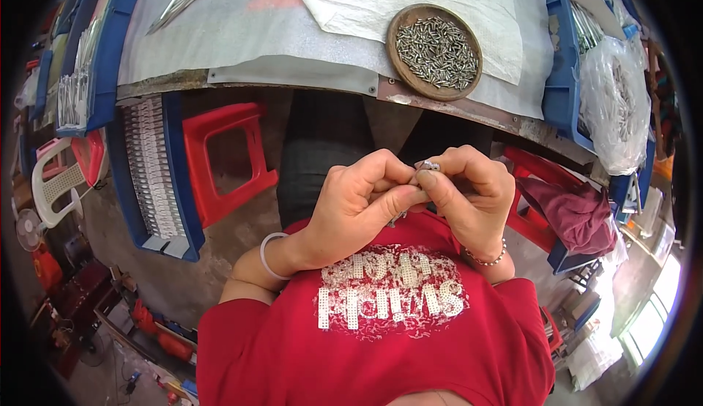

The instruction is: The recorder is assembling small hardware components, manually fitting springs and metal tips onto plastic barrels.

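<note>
My left hand (364, 195) and my right hand (472, 190) meet in front of my red shirt, just short of the table edge. Between the pinched fingertips of both hands is a small shiny metal part (430, 165), mostly hidden by the fingers. Its exact kind cannot be made out. More metal shows below the left thumb, also largely covered. Beyond the hands, a round wooden bowl (396, 58) full of small metal pins (438, 53) sits at the table's near edge.
A white-covered table (242, 40) spans the far side. Several thin metal pieces (179, 3) lie on it. Blue bins (560, 62) flank it, one beside a clear plastic bag (615, 106). At left stand a red stool (192, 150) and a blue tray (192, 248) of metal parts.
</note>
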A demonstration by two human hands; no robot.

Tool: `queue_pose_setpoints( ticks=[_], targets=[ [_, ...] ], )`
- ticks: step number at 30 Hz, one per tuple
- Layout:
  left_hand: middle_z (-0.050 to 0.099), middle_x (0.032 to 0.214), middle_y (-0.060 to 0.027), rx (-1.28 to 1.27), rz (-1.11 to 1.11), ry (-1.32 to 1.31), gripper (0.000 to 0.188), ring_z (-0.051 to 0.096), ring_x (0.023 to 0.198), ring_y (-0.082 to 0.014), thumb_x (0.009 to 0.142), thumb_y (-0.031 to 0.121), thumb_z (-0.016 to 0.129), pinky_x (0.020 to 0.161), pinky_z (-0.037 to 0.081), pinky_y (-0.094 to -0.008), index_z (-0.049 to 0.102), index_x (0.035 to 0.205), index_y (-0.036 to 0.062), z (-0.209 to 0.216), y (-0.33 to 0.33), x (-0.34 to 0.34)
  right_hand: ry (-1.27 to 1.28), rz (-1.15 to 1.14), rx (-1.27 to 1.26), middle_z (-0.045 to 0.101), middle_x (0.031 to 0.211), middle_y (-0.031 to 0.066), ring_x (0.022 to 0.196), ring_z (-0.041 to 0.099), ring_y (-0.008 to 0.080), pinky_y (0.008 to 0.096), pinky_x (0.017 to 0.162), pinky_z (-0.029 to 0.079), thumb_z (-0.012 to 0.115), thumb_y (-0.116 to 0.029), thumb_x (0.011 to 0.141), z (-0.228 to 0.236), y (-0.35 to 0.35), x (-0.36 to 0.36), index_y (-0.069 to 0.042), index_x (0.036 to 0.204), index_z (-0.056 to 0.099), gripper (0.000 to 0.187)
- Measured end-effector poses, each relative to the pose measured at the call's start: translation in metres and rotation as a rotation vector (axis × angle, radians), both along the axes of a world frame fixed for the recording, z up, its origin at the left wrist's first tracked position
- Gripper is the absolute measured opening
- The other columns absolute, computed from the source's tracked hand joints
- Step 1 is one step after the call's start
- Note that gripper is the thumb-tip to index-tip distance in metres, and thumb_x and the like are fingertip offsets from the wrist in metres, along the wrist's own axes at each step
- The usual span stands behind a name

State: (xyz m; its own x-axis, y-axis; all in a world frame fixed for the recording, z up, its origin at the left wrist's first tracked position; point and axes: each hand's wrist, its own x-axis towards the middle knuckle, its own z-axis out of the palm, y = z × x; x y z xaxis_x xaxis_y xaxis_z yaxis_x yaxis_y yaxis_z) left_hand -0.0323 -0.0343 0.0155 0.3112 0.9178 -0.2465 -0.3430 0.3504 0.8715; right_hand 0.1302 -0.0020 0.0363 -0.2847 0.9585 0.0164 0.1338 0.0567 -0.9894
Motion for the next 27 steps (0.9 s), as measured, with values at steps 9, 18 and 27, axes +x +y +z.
queue_pose_setpoints(
  ticks=[9, 18, 27],
  targets=[
    [0.065, 0.082, -0.0099, 0.001, -0.139, 0.065, 0.008, 0.060, 0.077, -0.0082, 0.090, 0.003, 0.053, 0.065, 0.048, -0.0189, 0.051, 0.095, -0.0034, -0.002, 0.004, -0.005, -0.117, 0.058, -0.116, 0.062, 0.065, 0.0056, 0.056, 0.062, 0.0093, 0.0180, 0.048, 0.047, 0.064, -0.002, 0.081, 0.006, 0.001, 0.002, 0.003, 0.078, 0.059, 0.008],
    [0.065, 0.086, -0.0146, -0.318, -0.203, -0.127, 0.011, 0.066, 0.076, -0.0196, 0.088, 0.007, 0.056, 0.066, 0.055, -0.0265, 0.051, 0.093, -0.0015, 0.001, 0.021, -0.008, 0.102, -0.031, -0.554, 0.053, 0.058, -0.0020, 0.046, 0.041, 0.0006, 0.0158, 0.040, 0.027, 0.064, -0.014, 0.082, -0.019, 0.012, 0.004, -0.004, 0.070, 0.057, 0.017],
    [0.065, 0.086, -0.0169, -0.490, -0.190, -0.246, 0.014, 0.067, 0.075, -0.0225, 0.088, 0.012, 0.058, 0.063, 0.055, -0.0262, 0.054, 0.094, 0.0000, -0.007, 0.029, -0.010, 0.312, -0.036, -0.672, 0.045, 0.052, -0.0051, 0.041, 0.034, 0.0006, 0.0176, 0.037, 0.021, 0.063, -0.012, 0.082, -0.041, 0.019, 0.002, -0.007, 0.067, 0.054, 0.018]
  ],
)
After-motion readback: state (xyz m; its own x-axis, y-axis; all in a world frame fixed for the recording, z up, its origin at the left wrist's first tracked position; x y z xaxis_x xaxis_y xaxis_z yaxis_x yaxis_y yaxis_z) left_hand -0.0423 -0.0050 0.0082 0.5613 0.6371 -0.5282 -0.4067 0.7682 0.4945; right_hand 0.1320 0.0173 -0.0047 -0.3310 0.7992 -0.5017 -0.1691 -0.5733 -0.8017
